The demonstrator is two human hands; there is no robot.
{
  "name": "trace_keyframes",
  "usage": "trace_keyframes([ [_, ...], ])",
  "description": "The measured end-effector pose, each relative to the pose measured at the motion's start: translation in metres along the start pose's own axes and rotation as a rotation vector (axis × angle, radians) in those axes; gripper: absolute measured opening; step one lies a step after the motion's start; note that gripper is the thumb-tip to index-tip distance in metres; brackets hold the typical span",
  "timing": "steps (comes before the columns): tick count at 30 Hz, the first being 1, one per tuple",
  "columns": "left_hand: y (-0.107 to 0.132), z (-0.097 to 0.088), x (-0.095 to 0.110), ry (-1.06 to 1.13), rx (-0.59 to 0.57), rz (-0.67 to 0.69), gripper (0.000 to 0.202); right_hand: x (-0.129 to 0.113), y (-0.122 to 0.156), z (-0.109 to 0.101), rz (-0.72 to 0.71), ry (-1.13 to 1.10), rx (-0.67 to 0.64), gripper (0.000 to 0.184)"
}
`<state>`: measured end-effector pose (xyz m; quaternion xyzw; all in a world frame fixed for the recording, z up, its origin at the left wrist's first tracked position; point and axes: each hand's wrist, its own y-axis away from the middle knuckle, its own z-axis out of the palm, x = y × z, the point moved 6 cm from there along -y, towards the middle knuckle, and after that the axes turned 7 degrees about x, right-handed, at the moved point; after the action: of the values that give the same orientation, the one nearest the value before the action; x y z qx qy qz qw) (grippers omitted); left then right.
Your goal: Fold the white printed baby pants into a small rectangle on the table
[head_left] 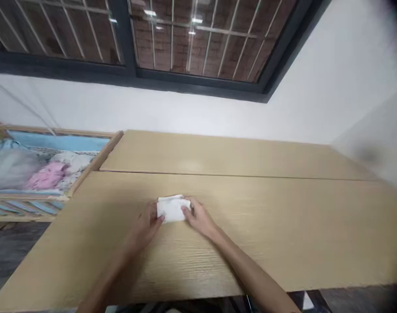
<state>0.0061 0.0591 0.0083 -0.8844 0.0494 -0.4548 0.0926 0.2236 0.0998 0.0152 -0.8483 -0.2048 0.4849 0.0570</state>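
Note:
A small folded white cloth point(172, 208) lies on a light wooden table point(283, 226), a little left of its middle. My left hand point(146, 226) rests at the cloth's left edge with fingertips on it. My right hand point(200, 217) is at its right edge, thumb and fingers pinching the cloth. Both forearms reach in from the bottom of the view.
A second wooden tabletop point(234, 154) adjoins at the back, against a white wall under a barred window. To the left stands a wooden cot point(97, 158) with pink point(48, 176) and pale bedding inside. Dark floor shows at the lower left.

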Motion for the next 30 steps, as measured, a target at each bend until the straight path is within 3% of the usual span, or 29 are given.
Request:
trace_keyframes([
  [3, -0.004, 0.002, -0.008, -0.146, 0.016, -0.096, 0.047, 0.003, -0.005, 0.006, 0.012, 0.091, 0.076, 0.032],
  [6, -0.007, 0.01, -0.012, -0.265, -0.01, -0.083, 0.039, 0.003, -0.007, 0.01, -0.042, 0.242, 0.147, 0.036],
  [10, -0.006, 0.018, -0.007, -0.407, 0.076, 0.075, 0.029, 0.002, -0.006, 0.012, -0.117, 0.385, 0.217, 0.037],
  [15, 0.002, 0.018, 0.006, -0.559, 0.243, 0.263, 0.028, 0.001, -0.003, 0.016, -0.157, 0.366, 0.207, 0.035],
  [20, 0.006, 0.023, 0.009, -0.497, 0.234, 0.302, 0.028, -0.011, 0.004, 0.015, -0.266, 0.419, 0.255, 0.035],
  [24, 0.008, 0.025, 0.002, -0.403, 0.225, 0.217, 0.036, -0.021, 0.009, 0.021, -0.378, 0.422, 0.167, 0.036],
  [30, 0.006, 0.026, -0.006, -0.324, 0.214, 0.132, 0.035, -0.017, 0.006, 0.023, -0.354, 0.378, 0.106, 0.035],
])
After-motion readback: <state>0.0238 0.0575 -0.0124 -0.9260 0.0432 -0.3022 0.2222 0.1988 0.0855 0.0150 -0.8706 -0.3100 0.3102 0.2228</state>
